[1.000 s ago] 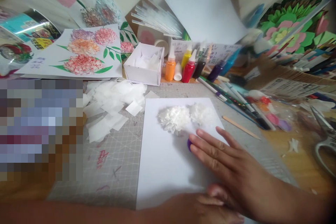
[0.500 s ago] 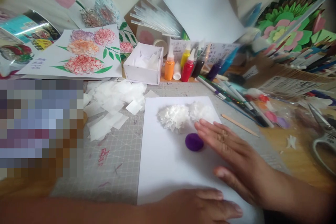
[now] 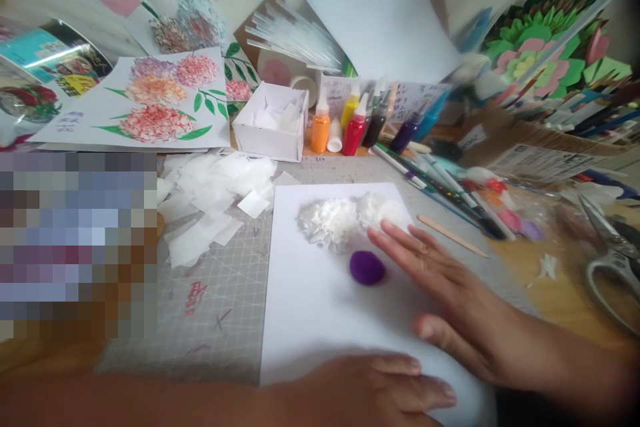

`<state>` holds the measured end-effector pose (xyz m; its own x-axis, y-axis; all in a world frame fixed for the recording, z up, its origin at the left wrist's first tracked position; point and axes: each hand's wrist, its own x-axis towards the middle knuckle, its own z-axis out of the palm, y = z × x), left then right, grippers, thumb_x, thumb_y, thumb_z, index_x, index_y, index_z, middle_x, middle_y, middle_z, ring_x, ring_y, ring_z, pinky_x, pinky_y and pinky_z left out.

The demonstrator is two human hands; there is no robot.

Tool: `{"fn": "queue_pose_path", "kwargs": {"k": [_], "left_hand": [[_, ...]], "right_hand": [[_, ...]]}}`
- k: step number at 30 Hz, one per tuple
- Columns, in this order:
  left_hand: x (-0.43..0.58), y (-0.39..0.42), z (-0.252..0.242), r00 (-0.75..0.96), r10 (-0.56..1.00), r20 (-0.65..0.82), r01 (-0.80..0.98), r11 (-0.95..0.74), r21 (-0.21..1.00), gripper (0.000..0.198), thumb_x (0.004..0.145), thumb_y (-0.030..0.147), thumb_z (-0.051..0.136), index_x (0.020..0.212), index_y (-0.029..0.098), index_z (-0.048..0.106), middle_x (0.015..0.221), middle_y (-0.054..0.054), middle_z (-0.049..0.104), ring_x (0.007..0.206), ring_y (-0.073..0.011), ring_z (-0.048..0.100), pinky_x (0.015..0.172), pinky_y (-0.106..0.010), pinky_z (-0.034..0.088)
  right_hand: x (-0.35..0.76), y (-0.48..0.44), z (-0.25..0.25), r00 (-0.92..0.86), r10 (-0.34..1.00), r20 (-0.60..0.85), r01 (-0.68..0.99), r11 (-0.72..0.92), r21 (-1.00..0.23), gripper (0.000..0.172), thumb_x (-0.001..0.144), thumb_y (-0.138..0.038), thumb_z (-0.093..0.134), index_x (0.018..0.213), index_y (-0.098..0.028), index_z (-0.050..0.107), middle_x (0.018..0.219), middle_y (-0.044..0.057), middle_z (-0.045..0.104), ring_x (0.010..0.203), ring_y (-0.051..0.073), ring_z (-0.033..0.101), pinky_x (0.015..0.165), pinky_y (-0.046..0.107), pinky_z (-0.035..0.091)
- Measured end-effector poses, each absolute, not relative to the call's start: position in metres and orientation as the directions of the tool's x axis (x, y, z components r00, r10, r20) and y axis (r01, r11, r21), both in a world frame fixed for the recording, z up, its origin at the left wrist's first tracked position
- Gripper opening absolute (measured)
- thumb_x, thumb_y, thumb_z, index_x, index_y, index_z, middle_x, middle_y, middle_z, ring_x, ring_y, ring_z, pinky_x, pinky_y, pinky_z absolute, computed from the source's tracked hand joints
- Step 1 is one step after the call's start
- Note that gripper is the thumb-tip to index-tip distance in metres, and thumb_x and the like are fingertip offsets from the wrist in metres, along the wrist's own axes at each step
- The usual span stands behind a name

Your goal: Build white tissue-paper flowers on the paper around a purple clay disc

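On the grey cutting mat lies a sheet of white paper [image 3: 310, 320]. Two ruffled white tissue-paper flowers [image 3: 327, 220] sit side by side near its far edge. Just below them is a flat purple oval [image 3: 367, 268], its material unclear. My right hand [image 3: 450, 287] is open, fingers spread, to the right of the purple oval; the fingertips reach close to the right-hand flower. My left hand [image 3: 385, 387] lies flat across the near part of the paper, fingers stretched out and holding nothing. Part of it is cut off by the lower edge.
Loose white tissue squares [image 3: 220, 193] are piled left of the paper. Behind stand a white box [image 3: 270, 137] and several paint bottles [image 3: 355, 127]. Pens [image 3: 445, 193], a wooden stick [image 3: 453, 237] and scissors [image 3: 610, 260] lie to the right. Flower pictures [image 3: 160, 100] lean at the back left.
My right hand has shifted slightly, leaving a wider gap beside the purple oval. The whole view has moved a little; the flowers and my left hand stay much the same.
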<state>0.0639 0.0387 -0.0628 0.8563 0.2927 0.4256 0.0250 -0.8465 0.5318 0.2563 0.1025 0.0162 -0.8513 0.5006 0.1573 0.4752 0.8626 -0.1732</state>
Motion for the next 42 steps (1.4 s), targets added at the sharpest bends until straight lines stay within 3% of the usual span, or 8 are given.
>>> {"fn": "queue_pose_path", "kwargs": {"k": [8, 14, 19, 22, 26, 30, 38, 42], "left_hand": [[0.064, 0.04, -0.061, 0.873, 0.279, 0.399, 0.021, -0.841, 0.541, 0.04, 0.101, 0.026, 0.028, 0.113, 0.012, 0.063, 0.132, -0.011, 0.059, 0.13, -0.0133, 0.046, 0.116, -0.022, 0.021], [0.062, 0.039, -0.06, 0.842, 0.295, 0.452, 0.025, -0.858, 0.513, 0.037, 0.101, 0.026, 0.029, 0.115, 0.013, 0.061, 0.134, -0.009, 0.058, 0.131, -0.0109, 0.045, 0.117, -0.022, 0.017], [0.065, 0.041, -0.059, 0.815, 0.303, 0.494, 0.028, -0.872, 0.489, 0.046, 0.102, 0.026, 0.022, 0.103, 0.013, 0.066, 0.121, -0.005, 0.066, 0.127, -0.0079, 0.05, 0.115, -0.015, 0.018], [0.065, 0.04, -0.057, 0.823, 0.295, 0.486, 0.035, -0.88, 0.474, 0.048, 0.102, 0.025, 0.02, 0.101, 0.013, 0.067, 0.12, -0.005, 0.067, 0.127, -0.0074, 0.049, 0.116, -0.017, 0.016], [0.066, 0.039, -0.056, 0.818, 0.297, 0.492, 0.056, -0.893, 0.447, 0.046, 0.101, 0.026, 0.022, 0.102, 0.013, 0.066, 0.125, -0.006, 0.064, 0.126, -0.0095, 0.051, 0.116, -0.019, 0.018], [0.067, 0.039, -0.055, 0.799, 0.309, 0.516, 0.073, -0.901, 0.427, 0.046, 0.101, 0.025, 0.023, 0.1, 0.013, 0.067, 0.121, -0.007, 0.066, 0.121, -0.0105, 0.055, 0.115, -0.019, 0.02], [0.066, 0.039, -0.044, 0.872, 0.273, 0.406, 0.064, -0.886, 0.458, 0.039, 0.101, 0.022, 0.028, 0.105, 0.011, 0.065, 0.125, -0.007, 0.064, 0.124, -0.0107, 0.052, 0.114, -0.02, 0.027], [0.066, 0.038, -0.044, 0.895, 0.257, 0.364, 0.062, -0.881, 0.47, 0.036, 0.1, 0.02, 0.029, 0.108, 0.01, 0.063, 0.124, -0.007, 0.064, 0.128, -0.012, 0.048, 0.115, -0.024, 0.029]], "right_hand": [[0.26, 0.095, 0.004, -0.879, 0.468, 0.097, 0.465, 0.884, -0.053, 0.078, 0.097, -0.057, 0.025, 0.149, 0.0, 0.018, 0.151, 0.016, 0.032, 0.144, 0.022, 0.02, 0.12, 0.043, 0.006], [0.267, 0.095, 0.01, -0.857, 0.481, 0.184, 0.475, 0.877, -0.076, 0.075, 0.098, -0.055, 0.022, 0.149, 0.0, 0.014, 0.153, 0.015, 0.029, 0.145, 0.023, 0.015, 0.12, 0.04, 0.002], [0.269, 0.09, 0.005, -0.898, 0.432, 0.085, 0.432, 0.902, -0.016, 0.081, 0.096, -0.061, 0.021, 0.148, 0.001, 0.02, 0.153, 0.015, 0.029, 0.145, 0.025, 0.017, 0.119, 0.043, -0.003], [0.271, 0.087, 0.004, -0.9, 0.425, 0.098, 0.428, 0.904, 0.007, 0.081, 0.096, -0.06, 0.024, 0.148, 0.002, 0.019, 0.153, 0.016, 0.027, 0.145, 0.026, 0.016, 0.119, 0.044, -0.002], [0.272, 0.085, 0.005, -0.905, 0.419, 0.076, 0.42, 0.907, 0.005, 0.065, 0.099, -0.037, 0.036, 0.148, 0.001, 0.017, 0.153, 0.012, 0.029, 0.145, 0.024, 0.016, 0.118, 0.046, -0.002], [0.269, 0.083, 0.006, -0.903, 0.428, 0.038, 0.428, 0.904, -0.01, 0.066, 0.091, -0.017, 0.042, 0.149, -0.001, 0.014, 0.154, 0.01, 0.027, 0.146, 0.022, 0.012, 0.118, 0.047, -0.005], [0.266, 0.083, 0.008, -0.912, 0.406, 0.055, 0.406, 0.914, -0.011, 0.068, 0.093, -0.026, 0.045, 0.15, -0.003, 0.015, 0.151, 0.012, 0.034, 0.145, 0.022, 0.013, 0.118, 0.048, -0.008], [0.263, 0.085, 0.011, -0.923, 0.382, 0.048, 0.381, 0.924, -0.027, 0.069, 0.096, -0.043, 0.042, 0.149, -0.004, 0.02, 0.148, 0.014, 0.039, 0.145, 0.023, 0.016, 0.116, 0.049, -0.011]]}}
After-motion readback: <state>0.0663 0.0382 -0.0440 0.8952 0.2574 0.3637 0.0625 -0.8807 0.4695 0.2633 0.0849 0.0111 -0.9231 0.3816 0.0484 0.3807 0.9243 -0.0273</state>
